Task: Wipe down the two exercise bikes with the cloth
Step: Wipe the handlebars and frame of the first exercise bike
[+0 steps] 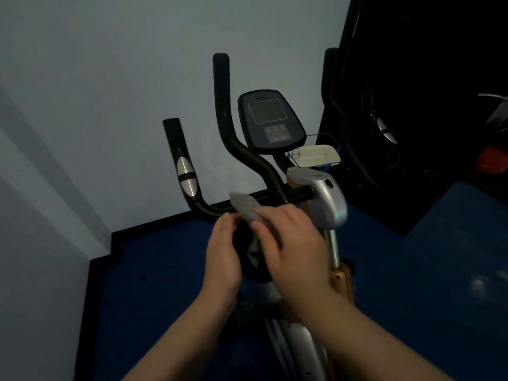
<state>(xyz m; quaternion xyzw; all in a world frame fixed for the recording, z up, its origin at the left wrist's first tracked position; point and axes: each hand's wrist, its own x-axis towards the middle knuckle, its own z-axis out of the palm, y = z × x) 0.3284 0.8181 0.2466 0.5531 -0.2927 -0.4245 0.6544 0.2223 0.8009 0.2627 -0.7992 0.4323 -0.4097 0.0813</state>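
Gym room, exercise bike (blue floor)

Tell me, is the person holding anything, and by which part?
Yes: a grey cloth, bunched between both hands. The right hand covers its lower part, the left hand meets it from the side; its upper end sticks out.

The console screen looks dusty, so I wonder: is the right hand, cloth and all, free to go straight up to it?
Probably yes. The right hand grips the cloth just below the console, and only the handlebar curves alongside, not across.
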